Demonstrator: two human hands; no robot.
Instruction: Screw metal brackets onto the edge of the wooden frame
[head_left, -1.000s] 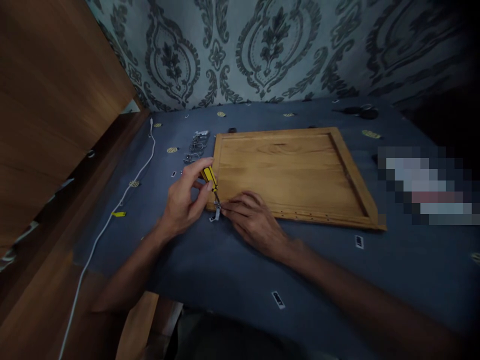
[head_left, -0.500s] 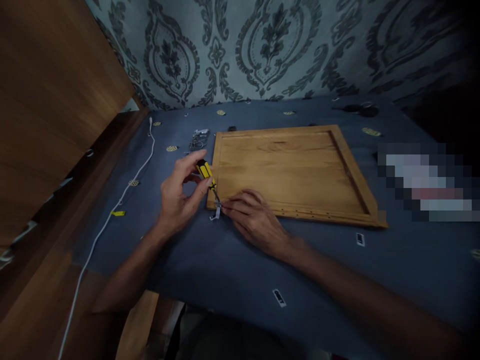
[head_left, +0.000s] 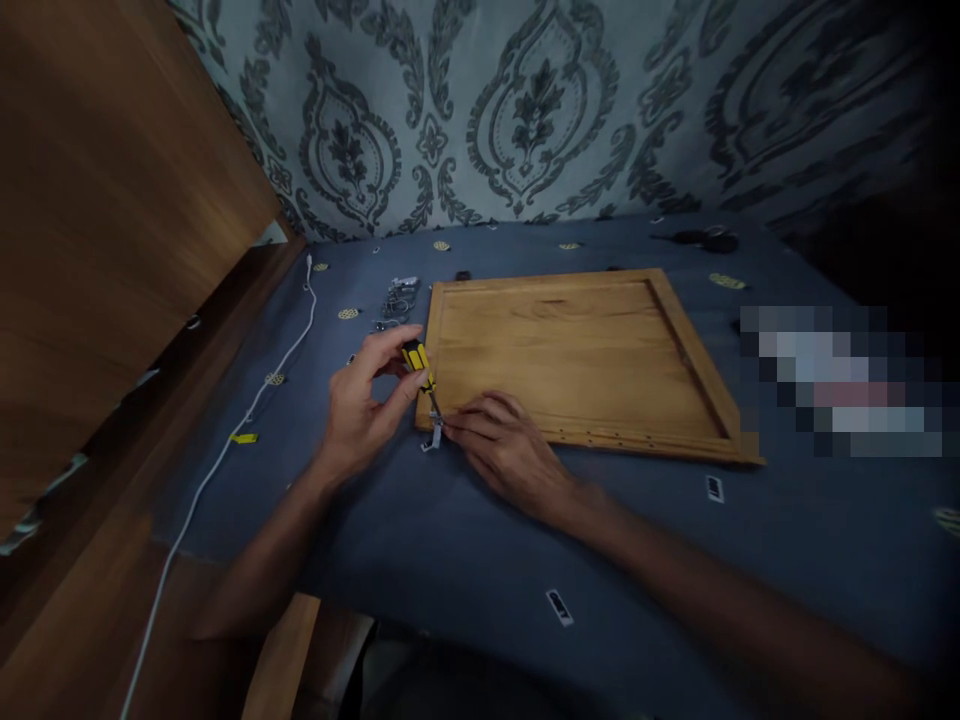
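My left hand (head_left: 367, 395) is closed around the yellow and black handle of a screwdriver (head_left: 418, 364). The screwdriver leans, its shaft pointing down to a small metal hinge (head_left: 436, 432) at the near left corner of a framed wooden panel (head_left: 555, 350). Part of the hinge juts past the panel's near edge. My right hand (head_left: 517, 455) lies over that edge, its fingertips pinched together at the hinge beside the screwdriver's tip. Its fingers partly cover the spot where tip and hinge meet.
Behind my left hand lies a clear packet of metal hardware (head_left: 399, 297). A white cable (head_left: 217, 465) runs down the left side by a wooden cabinet (head_left: 112, 200). A dark object (head_left: 705, 239) sits at the back right, and a pixelated patch covers the right side.
The whole view has shifted slightly, so things appear a little lower. The screwdriver handle stands a bit more upright in my left hand; my right hand stays at the hinge.
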